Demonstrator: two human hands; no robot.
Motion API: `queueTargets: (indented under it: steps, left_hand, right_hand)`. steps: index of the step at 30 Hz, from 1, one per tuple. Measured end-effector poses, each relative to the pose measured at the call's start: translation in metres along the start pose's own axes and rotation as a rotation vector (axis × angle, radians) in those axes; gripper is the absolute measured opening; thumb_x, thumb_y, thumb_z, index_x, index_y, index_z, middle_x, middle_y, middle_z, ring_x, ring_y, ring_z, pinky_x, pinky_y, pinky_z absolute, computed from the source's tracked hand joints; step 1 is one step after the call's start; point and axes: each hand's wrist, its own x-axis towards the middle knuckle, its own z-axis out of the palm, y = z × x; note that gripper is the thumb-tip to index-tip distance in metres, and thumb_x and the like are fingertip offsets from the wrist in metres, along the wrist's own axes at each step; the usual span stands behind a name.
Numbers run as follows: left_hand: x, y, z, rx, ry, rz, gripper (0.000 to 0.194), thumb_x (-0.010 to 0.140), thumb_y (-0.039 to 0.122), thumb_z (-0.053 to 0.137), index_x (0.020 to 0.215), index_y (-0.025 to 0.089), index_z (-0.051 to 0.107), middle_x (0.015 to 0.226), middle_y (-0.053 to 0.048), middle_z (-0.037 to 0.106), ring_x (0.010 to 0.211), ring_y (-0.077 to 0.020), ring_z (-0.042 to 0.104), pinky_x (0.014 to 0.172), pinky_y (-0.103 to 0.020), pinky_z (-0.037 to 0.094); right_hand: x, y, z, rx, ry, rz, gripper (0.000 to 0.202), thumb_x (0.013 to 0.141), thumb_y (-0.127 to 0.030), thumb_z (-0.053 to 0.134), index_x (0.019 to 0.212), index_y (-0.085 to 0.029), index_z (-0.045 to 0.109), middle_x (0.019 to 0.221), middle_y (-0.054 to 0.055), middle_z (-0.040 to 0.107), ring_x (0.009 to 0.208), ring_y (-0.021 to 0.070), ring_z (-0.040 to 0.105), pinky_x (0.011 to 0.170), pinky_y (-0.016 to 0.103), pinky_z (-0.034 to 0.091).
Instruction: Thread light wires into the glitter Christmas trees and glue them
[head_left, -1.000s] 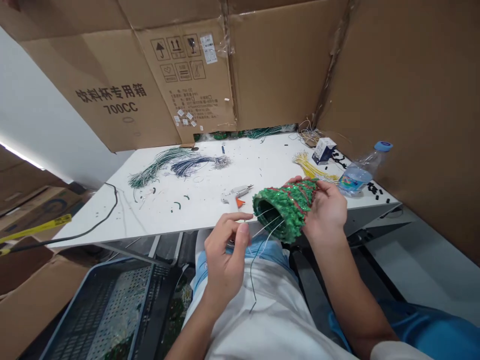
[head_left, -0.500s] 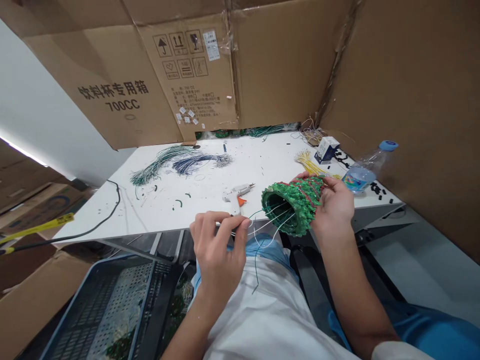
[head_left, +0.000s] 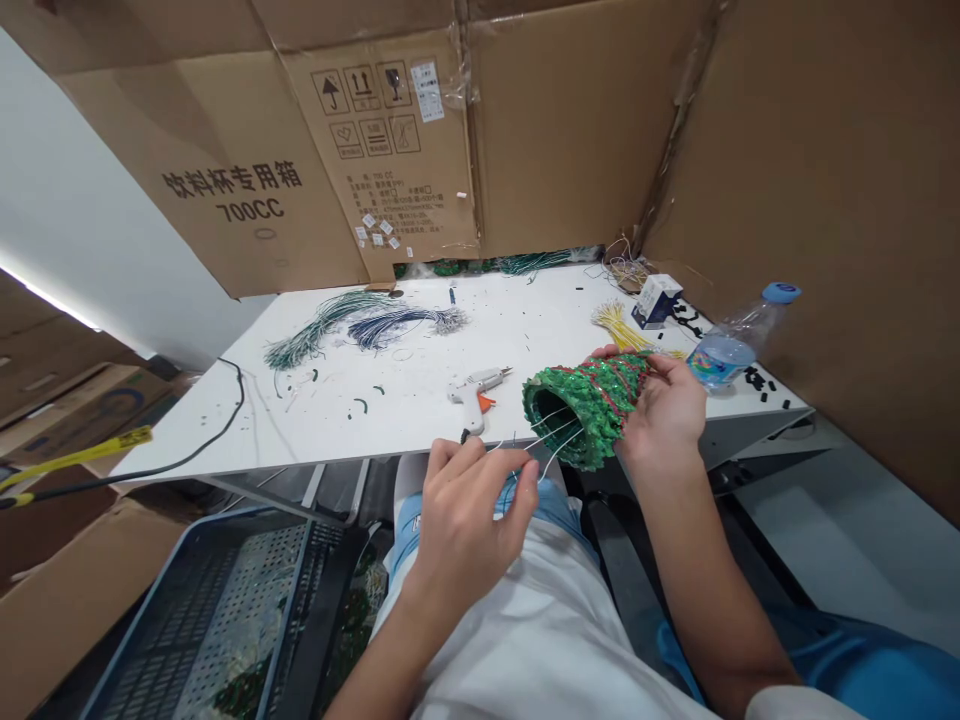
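A green glittery cone with red trim, like a small Christmas tree (head_left: 589, 405), lies on its side with its hollow base facing left. My right hand (head_left: 667, 410) is closed around its narrow end, above the table's front edge. Thin white wires (head_left: 553, 455) come out of the dark opening. My left hand (head_left: 480, 510) pinches these wires between thumb and forefinger, just left of the opening. What the wires join to inside the cone is hidden. Behind my left hand, a white glue gun (head_left: 472, 395) with an orange trigger lies on the table.
Green wires (head_left: 322, 325) and dark blue wires (head_left: 401, 325) lie bundled on the white table (head_left: 420, 400). At right are yellow wires (head_left: 616, 325), a small box (head_left: 657, 300) and a plastic bottle (head_left: 724, 350). Cardboard (head_left: 562, 150) walls the back. A blue crate (head_left: 195, 600) sits lower left.
My left hand has moved right, closer to the cone's opening, and less wire shows between them. The green wire end that hung below is now mostly hidden. My right hand holds still.
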Motion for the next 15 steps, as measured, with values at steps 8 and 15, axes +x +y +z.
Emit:
queueTargets:
  steps: [8, 15]
  left_hand:
    - [-0.005, -0.013, 0.01, 0.088, -0.087, -0.058, 0.013, 0.11, 0.017, 0.063, 0.113, 0.02, 0.076, 0.074, 0.002, 0.074, 0.062, -0.0156, 0.058, 0.074, -0.037, 0.036]
    - [-0.006, -0.013, 0.004, -0.066, -0.215, -0.156, 0.032, 0.115, 0.02, 0.051, 0.085, 0.022, 0.059, 0.074, 0.002, 0.064, 0.067, -0.0164, 0.053, 0.077, -0.036, 0.038]
  right_hand:
    - [-0.002, -0.006, 0.0, 0.078, 0.019, 0.062, 0.015, 0.088, -0.035, 0.05, 0.088, -0.024, 0.061, 0.075, 0.005, 0.072, 0.075, 0.0273, 0.079, 0.086, 0.054, 0.072]
    - [0.001, -0.006, -0.003, 0.065, 0.011, 0.027, 0.015, 0.091, -0.036, 0.049, 0.092, -0.024, 0.059, 0.078, 0.005, 0.074, 0.067, 0.0258, 0.075, 0.083, 0.055, 0.072]
